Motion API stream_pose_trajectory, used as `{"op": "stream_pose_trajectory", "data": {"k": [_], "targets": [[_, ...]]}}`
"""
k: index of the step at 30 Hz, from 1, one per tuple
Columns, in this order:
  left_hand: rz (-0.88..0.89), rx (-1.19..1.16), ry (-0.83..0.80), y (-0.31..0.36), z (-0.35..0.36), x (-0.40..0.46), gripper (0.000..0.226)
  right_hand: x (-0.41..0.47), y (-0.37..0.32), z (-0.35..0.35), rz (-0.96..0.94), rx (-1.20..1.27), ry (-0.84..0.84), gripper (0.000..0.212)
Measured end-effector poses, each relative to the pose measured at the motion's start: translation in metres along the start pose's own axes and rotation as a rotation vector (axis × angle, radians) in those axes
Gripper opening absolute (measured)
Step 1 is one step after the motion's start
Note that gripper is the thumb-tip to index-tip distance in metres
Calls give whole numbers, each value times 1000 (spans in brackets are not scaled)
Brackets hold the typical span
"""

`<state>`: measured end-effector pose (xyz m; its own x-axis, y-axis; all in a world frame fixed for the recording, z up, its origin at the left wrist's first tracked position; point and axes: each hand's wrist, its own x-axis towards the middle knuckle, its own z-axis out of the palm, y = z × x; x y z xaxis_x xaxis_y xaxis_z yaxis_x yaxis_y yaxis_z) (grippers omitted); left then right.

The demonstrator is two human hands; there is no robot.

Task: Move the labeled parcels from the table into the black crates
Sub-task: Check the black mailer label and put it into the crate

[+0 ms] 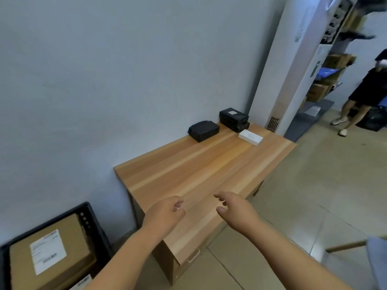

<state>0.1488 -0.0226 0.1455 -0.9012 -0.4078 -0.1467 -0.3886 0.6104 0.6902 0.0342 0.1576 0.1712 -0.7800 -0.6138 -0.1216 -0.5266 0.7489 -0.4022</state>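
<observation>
A black crate [95, 225] stands on the floor at the lower left, against the wall. Inside it lies a brown cardboard parcel [69, 233] with a white shipping label [47, 251]. The wooden table [201, 170] runs along the wall. My left hand [165, 213] and my right hand [235, 210] hover side by side over the table's near end, fingers loosely curled, holding nothing. At the table's far end sit a black pouch-like package [203, 130], a stack of black boxes [234, 119] and a small white box [250, 137].
A tall white air-conditioner unit [293, 65] stands behind the table's far end. Shelves with cardboard boxes [333, 76] fill the back right. A person in dark clothes [364, 93] walks on the tiled floor at the right. A chair edge [374, 258] shows at the lower right.
</observation>
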Motion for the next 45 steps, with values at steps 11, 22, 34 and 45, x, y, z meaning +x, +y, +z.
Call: {"op": "stream_pose_trajectory", "data": {"k": [11,22,34,45], "targets": [[-23,-152,71,63,66,175,31,138,105,-53,16,1,-46,51],[-134,-230,51,91,70,340,31,305,167,-99,-19,42,-165,45],[-318,-196,167,97,79,455,33,494,218,-90,-164,108,-376,46],[-575,-268,261,139,126,575,34,684,284,-97,-219,91,-496,58]]}}
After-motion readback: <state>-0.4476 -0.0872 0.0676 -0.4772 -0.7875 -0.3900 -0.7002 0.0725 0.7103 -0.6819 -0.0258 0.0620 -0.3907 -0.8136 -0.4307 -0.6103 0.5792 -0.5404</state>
